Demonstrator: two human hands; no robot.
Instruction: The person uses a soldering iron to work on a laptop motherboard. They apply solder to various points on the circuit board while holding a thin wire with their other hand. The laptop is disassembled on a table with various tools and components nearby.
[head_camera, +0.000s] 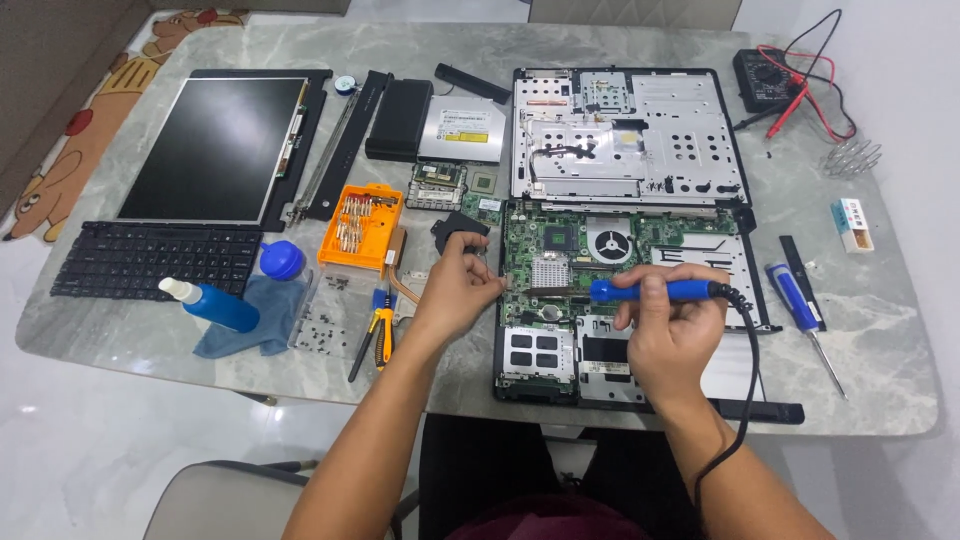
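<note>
My right hand grips a blue soldering iron held level, its tip pointing left over the green motherboard of an opened laptop base. A black cord runs from the iron's right end down past my wrist. My left hand rests at the board's left edge, fingers pinched together near the iron's tip; whether it holds anything is too small to tell.
A laptop screen panel, keyboard, orange bit case, blue spray bottle on a cloth, pliers, optical drive, metal chassis plate, multimeter, and blue screwdriver lie around.
</note>
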